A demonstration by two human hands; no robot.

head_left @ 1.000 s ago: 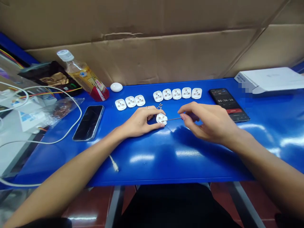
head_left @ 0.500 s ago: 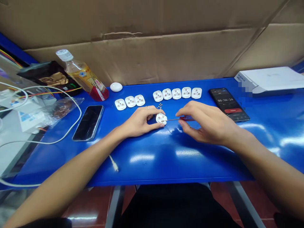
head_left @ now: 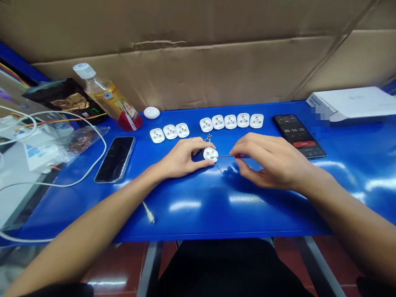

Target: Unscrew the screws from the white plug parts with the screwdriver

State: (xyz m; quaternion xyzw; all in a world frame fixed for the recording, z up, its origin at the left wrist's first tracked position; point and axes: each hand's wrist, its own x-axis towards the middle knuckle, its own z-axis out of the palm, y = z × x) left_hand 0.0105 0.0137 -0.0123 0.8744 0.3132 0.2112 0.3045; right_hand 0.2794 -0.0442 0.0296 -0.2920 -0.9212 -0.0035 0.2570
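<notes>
My left hand grips a small white plug base by its edges between thumb and fingers, on the table. Metal terminals show on the base's face. My right hand is closed on a red-handled screwdriver, held nearly level. Its thin shaft points left, and the tip meets the terminal at the base's lower side. The palm and fingers hide most of the handle. Just behind the base lies a small heap of brass-coloured screws.
Similar plug bases stand in two groups behind, three on the left and several on the right. A phone with a running timer, a dark phone, a bottle, a white box and a cable end surround the hands.
Both hands keep nearly the same places. My right hand's fingers have shifted slightly on the screwdriver, covering more of its handle. The timer has advanced by one second.
</notes>
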